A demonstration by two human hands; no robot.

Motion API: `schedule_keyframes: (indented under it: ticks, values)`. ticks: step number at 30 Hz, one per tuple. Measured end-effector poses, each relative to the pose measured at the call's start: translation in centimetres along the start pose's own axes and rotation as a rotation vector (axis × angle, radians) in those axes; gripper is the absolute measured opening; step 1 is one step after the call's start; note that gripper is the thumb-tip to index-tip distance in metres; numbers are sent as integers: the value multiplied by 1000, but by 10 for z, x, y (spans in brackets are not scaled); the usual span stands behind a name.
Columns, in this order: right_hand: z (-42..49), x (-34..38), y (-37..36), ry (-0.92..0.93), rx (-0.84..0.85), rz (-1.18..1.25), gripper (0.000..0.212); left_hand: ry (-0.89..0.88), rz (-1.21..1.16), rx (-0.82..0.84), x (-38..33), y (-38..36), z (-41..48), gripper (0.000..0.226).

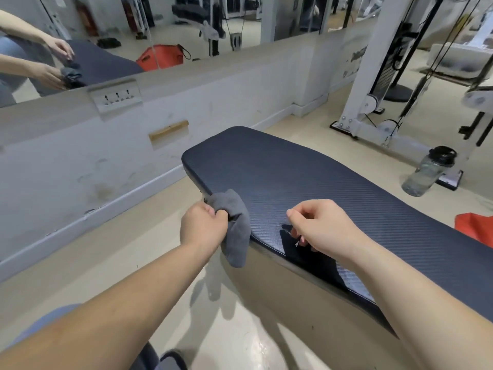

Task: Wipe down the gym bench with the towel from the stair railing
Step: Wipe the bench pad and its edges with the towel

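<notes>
Recorded grey towel (236, 231) bunched in left hand (204, 225), fingers curled tight round it, touching near left edge of dark blue padded counter (306, 177), loose end hanging below the rim. Saw right hand (320, 225) over the pad near the towel, fingers loosely curled, nothing held. Noted clear water bottle (426, 174) on floor beyond counter; mirror (186, 22) along wall.

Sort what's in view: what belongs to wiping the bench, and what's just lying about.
Job: dark blue padded gym bench; grey cloth towel, gripped by left hand.
Lying about: clear plastic water bottle with black lid; red fabric item on floor.
</notes>
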State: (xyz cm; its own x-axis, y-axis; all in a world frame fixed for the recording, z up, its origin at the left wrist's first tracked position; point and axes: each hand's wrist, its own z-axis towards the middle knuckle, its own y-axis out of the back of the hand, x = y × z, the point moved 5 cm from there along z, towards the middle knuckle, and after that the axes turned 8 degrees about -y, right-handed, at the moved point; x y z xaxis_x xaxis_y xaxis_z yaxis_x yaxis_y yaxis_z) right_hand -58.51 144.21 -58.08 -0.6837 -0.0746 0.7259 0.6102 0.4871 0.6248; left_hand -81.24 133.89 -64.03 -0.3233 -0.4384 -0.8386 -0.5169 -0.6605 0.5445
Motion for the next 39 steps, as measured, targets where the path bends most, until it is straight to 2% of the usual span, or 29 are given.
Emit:
schedule_keyframes:
  ticks: [3,4,8,10,11,15,19,22,25,27,28,30,32,34,36,38,39]
  values:
    - [1,2,-2,-18,19,28,36,159,-272,18,7,-19,-15,8]
    - [0,2,-3,-24,25,33,37,210,-345,25,6,-22,-18,11]
    - [1,0,-8,-31,35,-6,37,365,-487,58,2,-33,-27,74]
    - [1,-1,-8,-33,33,-26,37,400,-432,83,0,-38,-30,89]
    - [1,0,-9,-31,36,-45,37,409,-412,83,2,-40,-30,88]
    - [3,4,-14,-1,-6,-174,34,403,-313,68,-4,-43,-48,61]
    - [9,12,-22,16,-56,-221,31,384,-349,264,-6,-55,-80,64]
    - [11,18,-26,35,-65,-189,35,350,-416,335,-18,-37,-80,49]
    - [14,18,-24,23,-93,-15,55,141,-602,388,-54,-4,-68,23]
    - [18,15,-21,-72,-13,217,71,43,-772,416,-75,16,-56,28]
    - [20,13,-24,-151,109,376,77,61,-810,427,-77,20,-48,37]
    - [15,16,-30,-266,323,661,69,178,-748,471,-68,16,-37,39]
    - [11,15,-34,-238,373,606,50,263,-607,514,-50,7,-35,35]
    - [12,9,-34,-183,232,377,25,198,-394,493,-34,-2,-29,32]
    - [17,-2,-29,-191,86,335,11,99,-247,410,-28,-6,-19,24]
    - [21,-6,-20,-193,-10,425,7,45,-293,361,-34,-4,-6,21]
    - [21,-5,-14,-175,-59,423,6,40,-354,345,-39,-2,1,29]
